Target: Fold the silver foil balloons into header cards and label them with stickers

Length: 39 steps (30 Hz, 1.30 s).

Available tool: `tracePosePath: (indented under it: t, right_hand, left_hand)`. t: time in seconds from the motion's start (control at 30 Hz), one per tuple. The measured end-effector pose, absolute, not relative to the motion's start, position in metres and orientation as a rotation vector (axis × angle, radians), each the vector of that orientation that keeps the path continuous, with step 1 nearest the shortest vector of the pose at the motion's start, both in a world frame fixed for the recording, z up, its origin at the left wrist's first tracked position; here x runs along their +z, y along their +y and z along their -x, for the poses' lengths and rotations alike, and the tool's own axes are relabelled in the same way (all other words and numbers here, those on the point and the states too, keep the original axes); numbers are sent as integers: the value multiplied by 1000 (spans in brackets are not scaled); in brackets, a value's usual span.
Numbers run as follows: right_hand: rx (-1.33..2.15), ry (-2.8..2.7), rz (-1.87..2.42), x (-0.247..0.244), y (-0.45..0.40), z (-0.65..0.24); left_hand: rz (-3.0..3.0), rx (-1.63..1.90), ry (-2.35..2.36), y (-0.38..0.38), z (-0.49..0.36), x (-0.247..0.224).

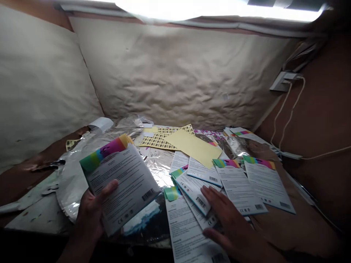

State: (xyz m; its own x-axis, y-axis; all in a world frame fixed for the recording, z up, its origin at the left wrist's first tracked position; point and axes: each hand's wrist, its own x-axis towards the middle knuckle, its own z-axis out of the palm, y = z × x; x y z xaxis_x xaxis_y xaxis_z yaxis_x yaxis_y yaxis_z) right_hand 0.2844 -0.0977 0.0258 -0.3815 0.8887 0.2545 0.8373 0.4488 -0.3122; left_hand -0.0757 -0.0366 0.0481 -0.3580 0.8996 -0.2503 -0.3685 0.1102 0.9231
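My left hand (93, 210) grips a stack of printed packets (123, 186) at its lower left side, thumb on top. Their white backs carry text and a barcode, with a rainbow-coloured band along the upper edge. At the right, my right hand (225, 219) lies with fingers spread over a loose pile of similar packets (193, 188), touching or just above them. Two more packets, one (238, 186) beside the other (268, 182), lie right of the pile. A plain yellow sheet (193, 146) rests across the pile's back edge.
Yellow sticker sheets (157, 140) lie behind the pile. Crumpled clear plastic (74, 182) covers the left side. Scissors (51, 166) are at the far left. A power socket (282, 81) with white cables is on the right wall. Paper-covered walls enclose the table.
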Motion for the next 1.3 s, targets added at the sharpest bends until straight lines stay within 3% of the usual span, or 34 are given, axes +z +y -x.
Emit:
tracePosePath:
  t: [0.17,0.37,0.5,0.87,1.0,1.17,1.3]
  right_hand:
    - [92,-2380,1507,2,-122,-275]
    - [-43,-2565,1045,1,-139,-264]
    - [-203,-2598,1028,-12,-145,-258]
    - [28,-1831,1004,14,-116,-224]
    - [5,-2136,866,19,-92,-187]
    - [294,-2572,768,38,-81,-166]
    - [48,-2351,1036,31,-76,-209]
  left_hand:
    - [-522,1369,1240,-46,58,50]
    - [-275,1259,1227,-64,60,57]
    - [-154,1204,1227,-76,66,60]
    - [-379,1232,1262,-71,79,48]
    - [-466,1213,1237,-68,68,37]
    - [-565,1213,1225,-70,47,22]
    - [-565,1224,1228,-75,45,26]
